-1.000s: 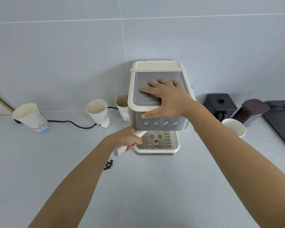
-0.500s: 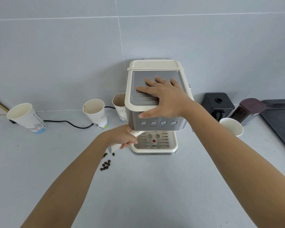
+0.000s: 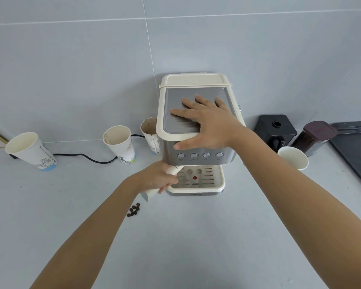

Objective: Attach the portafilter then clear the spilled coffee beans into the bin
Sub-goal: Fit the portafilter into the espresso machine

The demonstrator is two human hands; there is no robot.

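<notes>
A cream and steel espresso machine (image 3: 175, 97) stands against the tiled wall. My right hand (image 3: 206, 124) lies flat on its top plate, fingers spread. My left hand (image 3: 156, 178) is closed around the cream handle of the portafilter (image 3: 174, 170), which angles up under the machine's front; its basket end is hidden below the button panel. Several spilled coffee beans (image 3: 134, 210) lie on the grey counter just below my left wrist. No bin is in view.
Three paper cups (image 3: 30, 151) (image 3: 120, 143) (image 3: 149, 130) stand left of the machine, with a black cable (image 3: 86, 156) behind them. On the right are a black grinder (image 3: 274, 130), a dark bean jar (image 3: 315, 136), a white cup (image 3: 293, 157) and a dark tray (image 3: 354, 149).
The view has shifted slightly. My left hand stays clenched on the portafilter handle under the machine, and my right hand stays pressed on top.
</notes>
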